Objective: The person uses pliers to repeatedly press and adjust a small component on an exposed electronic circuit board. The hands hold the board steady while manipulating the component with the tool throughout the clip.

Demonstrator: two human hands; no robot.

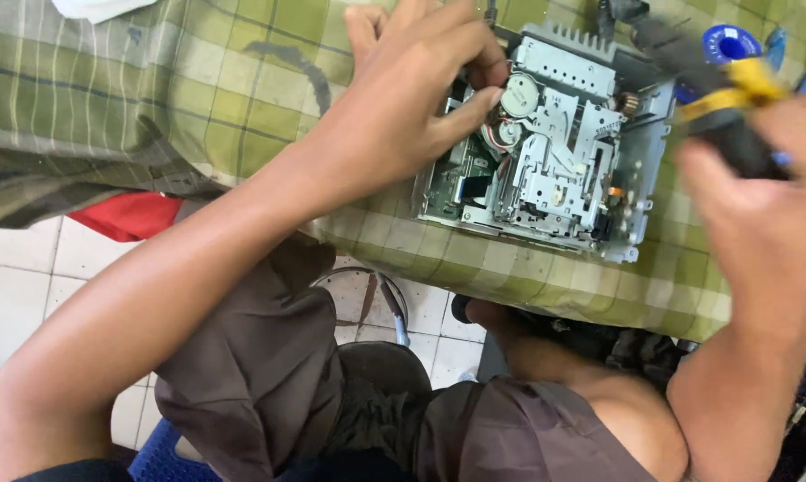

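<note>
a: where does the unit under work sit?

b: an opened metal tape-deck mechanism point(554, 152) lies flat on a surface covered with a green checked cloth point(242, 80), close to the near edge of that surface. its grey stamped plates, a round pulley wheel point(519, 94) and a small brass gear point(630, 103) are exposed, and a finned metal strip runs along its far side.

a: left hand?

b: the left hand point(403, 98) rests on the left part of the mechanism. thumb and fingers are pinched together right at the pulley wheel, touching the parts there. whether a small piece is held between them cannot be told from this view.

a: right hand?

b: the right hand point(760, 205) is blurred, raised to the right of the mechanism and apart from it. it is closed around the black-and-yellow handle of a tool point(733, 98), probably a screwdriver; the working tip is not clear.

a: anything else nearby?

b: a blue round object point(731, 43) lies on the cloth behind the tool, partly covered by it. a red item point(126, 214) shows under the cloth edge on the left. below, the person's brown garment point(269, 375) is seen over a white tiled floor point(19, 286), with a dark round stool point(380, 361) and a blue plastic piece point(157, 455) at the bottom.
</note>
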